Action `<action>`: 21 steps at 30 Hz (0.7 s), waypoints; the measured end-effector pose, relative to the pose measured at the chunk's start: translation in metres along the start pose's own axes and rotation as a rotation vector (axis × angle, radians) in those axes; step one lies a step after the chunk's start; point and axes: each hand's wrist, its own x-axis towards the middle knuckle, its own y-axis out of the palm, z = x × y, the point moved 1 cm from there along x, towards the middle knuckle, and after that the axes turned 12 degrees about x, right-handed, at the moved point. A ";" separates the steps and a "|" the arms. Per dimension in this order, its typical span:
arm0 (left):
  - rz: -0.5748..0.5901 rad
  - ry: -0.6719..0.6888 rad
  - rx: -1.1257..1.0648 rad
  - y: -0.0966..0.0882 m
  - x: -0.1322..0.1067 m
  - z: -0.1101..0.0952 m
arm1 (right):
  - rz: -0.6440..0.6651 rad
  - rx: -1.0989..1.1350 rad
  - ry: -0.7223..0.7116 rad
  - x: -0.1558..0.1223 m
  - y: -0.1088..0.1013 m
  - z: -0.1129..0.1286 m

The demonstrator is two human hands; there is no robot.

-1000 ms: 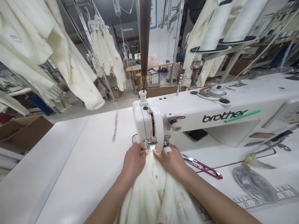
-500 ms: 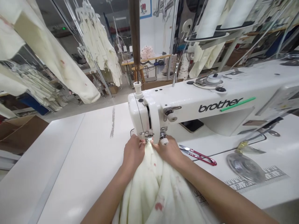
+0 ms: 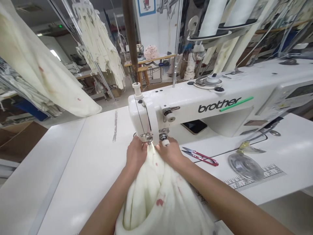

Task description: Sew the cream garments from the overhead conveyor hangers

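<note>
A cream fabric piece with small red prints (image 3: 160,184) runs from the bottom of the view up to the needle area of a white Brother sewing machine (image 3: 181,104). Its upper end is bunched narrow under the presser foot (image 3: 149,141). Left of the foot, my left hand (image 3: 136,152) is closed with its fingertips pinching the fabric edge. On the other side my right hand (image 3: 171,150) grips the fabric, its fingers partly hidden behind the machine's tension knob. Folds of the cloth hang loosely between my forearms.
Red-handled thread snips (image 3: 201,156) lie right of my right hand. A phone (image 3: 195,126) rests under the machine arm. A clear round dish (image 3: 245,166) sits by a printed ruler (image 3: 266,176). Cream cloth (image 3: 61,71) hangs at left above a cardboard box (image 3: 21,140). Thread cones (image 3: 212,19) stand behind.
The view has shifted, so the machine and table appear slightly further left. Both hands stay beside the presser foot, holding the fabric. The cloth's lower folds have opened into a wider loop.
</note>
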 end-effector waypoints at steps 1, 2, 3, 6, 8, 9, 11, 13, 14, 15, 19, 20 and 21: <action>-0.003 -0.001 0.001 0.000 0.000 0.000 | -0.002 0.006 -0.005 0.000 0.001 0.000; -0.001 -0.006 -0.002 -0.001 0.000 0.001 | -0.004 0.017 -0.009 0.000 0.001 -0.001; 0.010 -0.009 -0.014 -0.002 0.000 0.002 | -0.005 0.031 -0.014 -0.001 0.000 -0.001; 0.072 0.015 -0.073 -0.005 -0.001 0.005 | 0.008 0.110 -0.058 -0.005 -0.007 -0.004; 0.091 0.047 -0.103 -0.006 -0.001 0.007 | 0.031 0.189 -0.124 -0.009 -0.014 -0.007; 0.089 0.059 -0.113 -0.006 -0.001 0.008 | 0.038 0.230 -0.156 -0.011 -0.018 -0.009; 0.078 0.069 -0.127 -0.005 -0.001 0.009 | 0.039 0.300 -0.193 -0.012 -0.024 -0.012; 0.075 0.067 -0.130 -0.004 -0.002 0.008 | 0.032 0.347 -0.190 -0.011 -0.027 -0.014; 0.076 0.058 -0.125 -0.004 -0.002 0.008 | 0.032 0.363 -0.182 -0.011 -0.027 -0.015; 0.080 0.045 -0.114 -0.004 -0.002 0.008 | 0.035 0.379 -0.175 -0.010 -0.027 -0.015; 0.102 0.000 -0.084 -0.004 -0.003 0.008 | 0.056 0.435 -0.156 -0.009 -0.025 -0.016; 0.104 0.001 -0.092 -0.004 -0.004 0.008 | 0.061 0.444 -0.152 -0.009 -0.025 -0.015; 0.104 0.010 -0.104 -0.005 -0.004 0.008 | 0.064 0.451 -0.150 -0.009 -0.025 -0.015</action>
